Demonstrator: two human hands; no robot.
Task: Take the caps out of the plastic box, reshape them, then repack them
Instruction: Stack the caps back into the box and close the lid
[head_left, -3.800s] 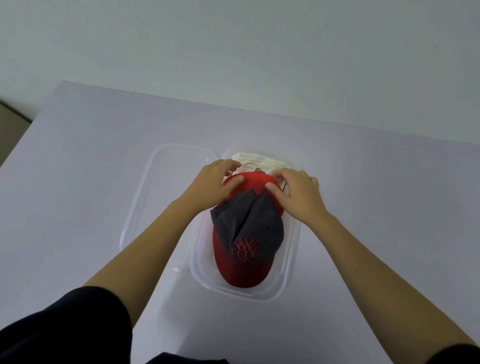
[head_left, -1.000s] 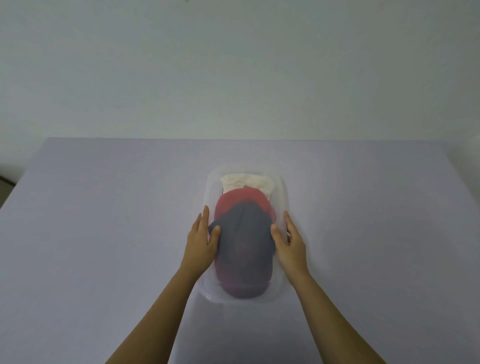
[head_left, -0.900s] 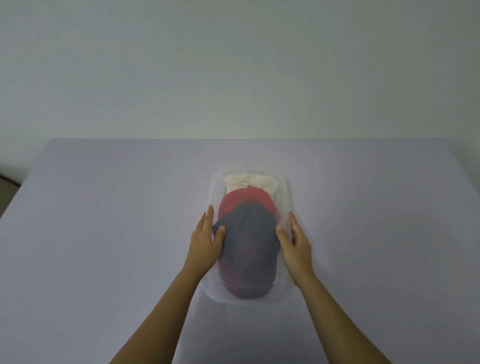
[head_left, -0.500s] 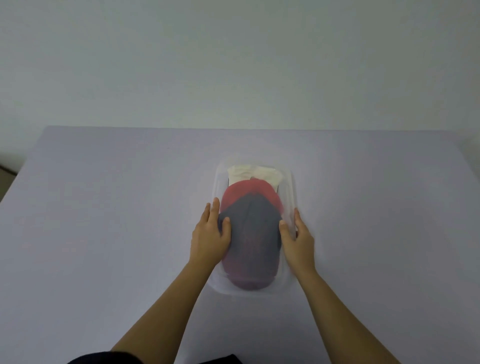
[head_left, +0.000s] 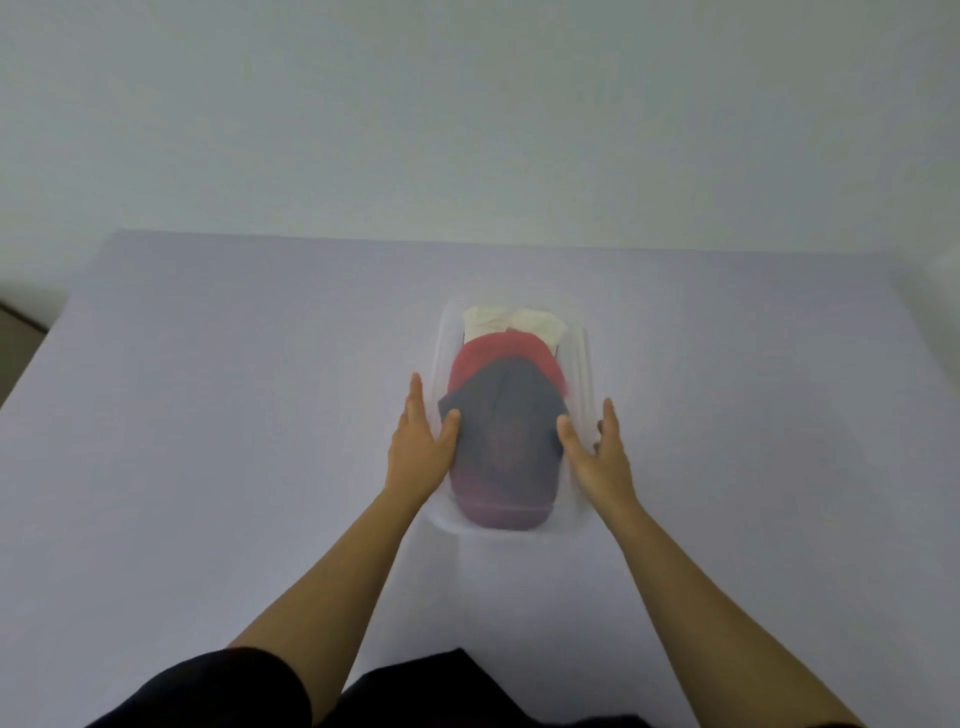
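Observation:
The clear plastic box (head_left: 583, 353) lies in the middle of the table with its translucent lid on. Through the lid I see a dark blue cap (head_left: 504, 415) on top of a red cap (head_left: 498, 353), and a cream cap (head_left: 511, 322) at the far end. My left hand (head_left: 418, 452) lies flat along the box's left edge, thumb on the lid. My right hand (head_left: 602, 457) is at the right edge with fingers spread, thumb on the lid. Neither hand grips anything.
The pale lilac table (head_left: 208, 415) stretches wide on both sides of the box. A plain wall (head_left: 467, 130) rises behind the table's far edge. My dark sleeve (head_left: 208, 691) fills the bottom of the view.
The lid, earlier lying left of the box, now covers it. My hands have left the caps for the box's two sides. In the last half second my right fingers spread apart.

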